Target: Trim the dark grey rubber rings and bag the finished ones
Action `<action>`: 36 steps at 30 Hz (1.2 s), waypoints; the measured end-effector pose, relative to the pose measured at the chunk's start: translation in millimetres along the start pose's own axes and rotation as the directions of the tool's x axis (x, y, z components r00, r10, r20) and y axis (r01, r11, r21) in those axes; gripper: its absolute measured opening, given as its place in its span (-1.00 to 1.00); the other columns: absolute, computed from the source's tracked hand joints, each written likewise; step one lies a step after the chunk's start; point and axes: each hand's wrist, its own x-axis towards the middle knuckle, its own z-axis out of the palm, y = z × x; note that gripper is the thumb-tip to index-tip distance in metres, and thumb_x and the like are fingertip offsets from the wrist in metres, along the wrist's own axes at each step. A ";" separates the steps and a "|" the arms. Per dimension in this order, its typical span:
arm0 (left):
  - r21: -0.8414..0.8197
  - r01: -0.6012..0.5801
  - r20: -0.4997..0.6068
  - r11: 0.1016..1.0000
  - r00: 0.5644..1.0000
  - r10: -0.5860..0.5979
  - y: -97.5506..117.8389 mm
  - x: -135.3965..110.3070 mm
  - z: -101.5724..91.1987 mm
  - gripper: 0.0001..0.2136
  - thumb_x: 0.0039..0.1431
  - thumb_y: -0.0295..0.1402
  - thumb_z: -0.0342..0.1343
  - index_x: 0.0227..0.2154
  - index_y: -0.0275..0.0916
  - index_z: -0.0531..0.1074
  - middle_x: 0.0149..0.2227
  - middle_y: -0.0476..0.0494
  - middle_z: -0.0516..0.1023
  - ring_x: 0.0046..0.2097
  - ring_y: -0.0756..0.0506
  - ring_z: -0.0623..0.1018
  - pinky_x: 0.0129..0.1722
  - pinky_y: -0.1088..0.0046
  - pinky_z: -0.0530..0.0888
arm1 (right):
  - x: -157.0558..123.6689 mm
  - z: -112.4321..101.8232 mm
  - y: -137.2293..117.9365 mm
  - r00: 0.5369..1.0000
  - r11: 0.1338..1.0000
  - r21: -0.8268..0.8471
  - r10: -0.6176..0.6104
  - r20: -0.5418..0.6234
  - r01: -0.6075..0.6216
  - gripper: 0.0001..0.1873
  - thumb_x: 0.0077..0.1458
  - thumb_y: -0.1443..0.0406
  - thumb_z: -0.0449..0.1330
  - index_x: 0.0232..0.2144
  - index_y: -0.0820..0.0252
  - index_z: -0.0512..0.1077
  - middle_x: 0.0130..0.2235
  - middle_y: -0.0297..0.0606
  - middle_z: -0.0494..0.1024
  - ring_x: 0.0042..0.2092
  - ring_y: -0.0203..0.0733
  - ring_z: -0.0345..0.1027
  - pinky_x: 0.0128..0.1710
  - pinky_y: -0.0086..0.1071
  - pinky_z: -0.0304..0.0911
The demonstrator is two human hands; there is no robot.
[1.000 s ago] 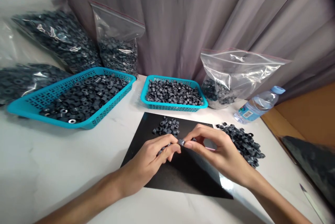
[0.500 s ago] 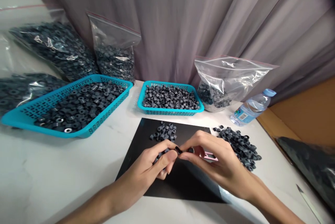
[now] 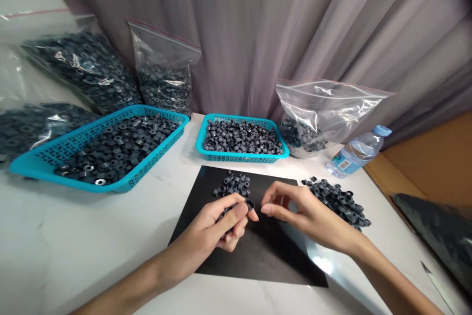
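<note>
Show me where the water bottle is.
In the head view, the water bottle is toward the right, beside a clear zip bag and just beyond the loose pile of dark pieces.

The mat [image 3: 258, 256] lay on the table [image 3: 121, 236], low in the middle of the frame. The left hand [image 3: 211, 224], with rings [image 3: 250, 204] in it, and the right hand [image 3: 309, 214] were over the mat. A small pile [image 3: 234, 185] sat on its back part. Behind the mat was the small basket [image 3: 243, 157]. On the left was the big basket [image 3: 40, 161], with three bags [image 3: 83, 69] behind it. Right of the small basket stood one more bag [image 3: 324, 108], then a bottle [image 3: 356, 153], with a heap [image 3: 339, 202] in front.
</note>
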 end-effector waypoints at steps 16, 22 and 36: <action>-0.104 0.094 0.042 0.990 0.995 -0.090 0.7 0.1 3.1 -0.70 0.39 -0.16 -0.01 -0.38 -0.27 0.32 -0.52 0.12 0.13 -0.50 0.09 0.06 -0.52 0.47 0.00 | -12.2 8.7 -5.7 0.993 0.997 0.021 -0.076 -0.096 0.078 -0.71 0.31 0.14 0.17 0.04 0.02 0.38 -0.09 -0.28 0.51 -0.23 -0.27 0.40 -0.23 -0.41 0.33; -0.101 0.141 0.090 0.985 0.987 -0.132 -5.8 -0.2 6.8 -0.70 0.38 -0.13 0.01 -0.39 -0.25 0.30 -0.52 0.12 0.13 -0.50 0.08 0.06 -0.51 0.47 0.01 | -19.2 41.2 -0.4 0.972 0.948 0.305 -0.022 -0.232 0.094 -0.86 0.28 0.19 0.21 -0.19 0.09 0.50 -0.18 -0.28 0.50 -0.20 -0.26 0.41 -0.29 -0.45 0.37; 0.487 0.028 -0.119 0.873 0.992 0.034 -15.1 -2.9 13.9 -0.69 0.40 -0.02 -0.18 -0.12 -0.10 0.33 -0.46 0.09 0.27 -0.39 -0.01 0.29 -0.35 0.45 0.24 | -25.8 62.9 17.4 0.932 0.577 0.815 0.324 -0.161 -0.060 -0.66 0.20 0.07 0.27 -0.32 0.27 0.52 -0.47 -0.30 0.46 -0.52 -0.39 0.22 -0.58 -0.53 0.19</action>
